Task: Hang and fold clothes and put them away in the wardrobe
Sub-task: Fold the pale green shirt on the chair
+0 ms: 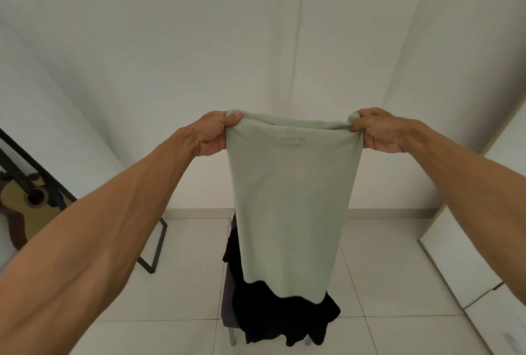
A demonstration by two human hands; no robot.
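A pale green T-shirt (290, 206) hangs in the air in front of me, folded lengthwise, with a mirrored neck print showing through near its top. My left hand (215, 134) grips its upper left corner. My right hand (375, 129) grips the upper right corner. Both arms are stretched out, so the top edge is pulled nearly taut. Below and behind the shirt, a pile of black clothes (284, 317) lies on a chair (227, 309).
White wardrobe panels (466, 263) stand at the right. A guitar (31, 206) leans at the left beside a black metal frame (155, 252). The floor is pale tile (384, 283), and a white wall is straight ahead.
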